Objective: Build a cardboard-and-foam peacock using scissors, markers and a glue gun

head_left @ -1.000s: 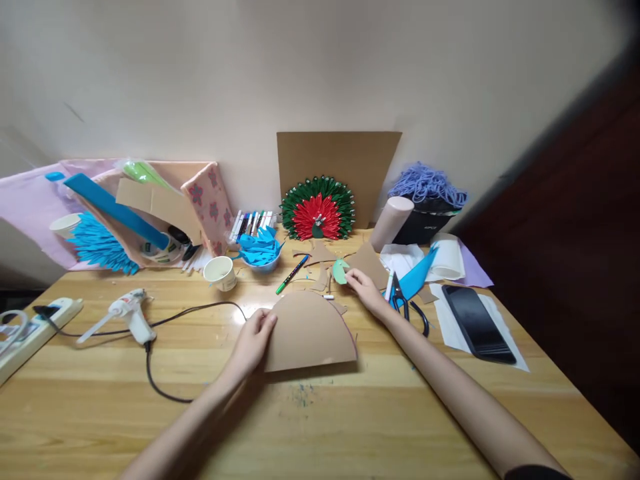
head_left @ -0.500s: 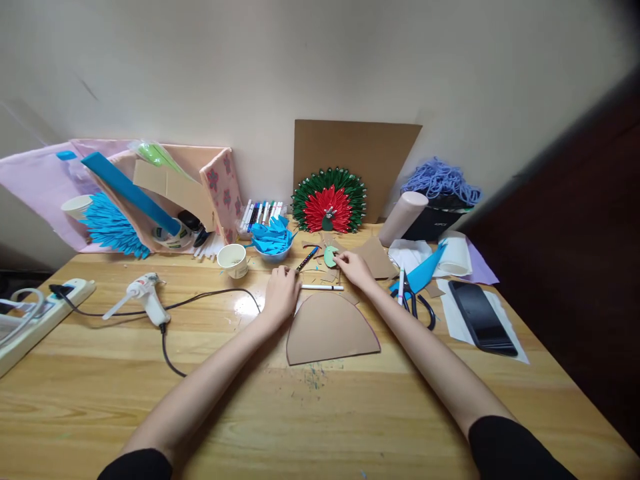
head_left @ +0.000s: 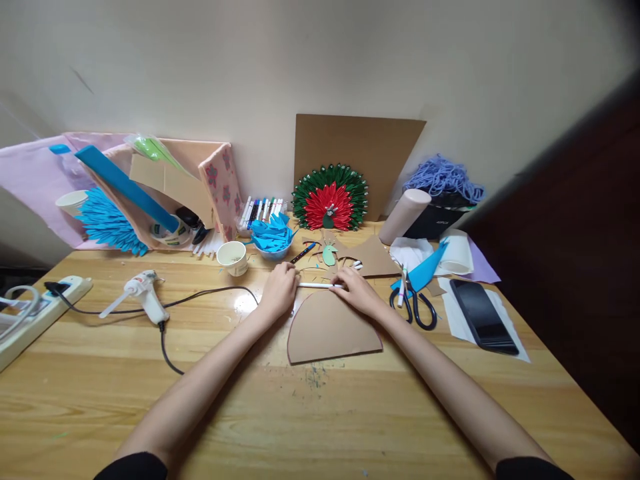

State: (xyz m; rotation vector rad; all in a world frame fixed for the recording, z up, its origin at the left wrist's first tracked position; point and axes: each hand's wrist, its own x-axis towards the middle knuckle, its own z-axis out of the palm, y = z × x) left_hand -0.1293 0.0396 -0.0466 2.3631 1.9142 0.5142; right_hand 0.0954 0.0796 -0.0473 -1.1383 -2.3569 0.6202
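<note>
A white marker (head_left: 315, 285) lies crosswise just behind a brown cardboard half-round (head_left: 333, 330). My right hand (head_left: 353, 288) has its fingers closed on the marker's right end. At the marker's left end is my left hand (head_left: 283, 287), fingers bent together; what it holds, if anything, is hidden. A dark pen (head_left: 303, 253) points away from behind the left hand. The small green cutout (head_left: 329, 255) lies behind the marker among cardboard scraps.
Black-handled scissors (head_left: 415, 308) and a phone (head_left: 483, 317) lie at right. On the left are a glue gun (head_left: 147, 297) with its cord, a paper cup (head_left: 233, 259) and a bowl of blue paper (head_left: 273, 239). A red-green peacock (head_left: 330, 200) stands behind.
My right hand has let go of the green cutout and moved nearer, onto the white marker's right end. My left hand has stayed nearly in place. The view has shifted slightly.
</note>
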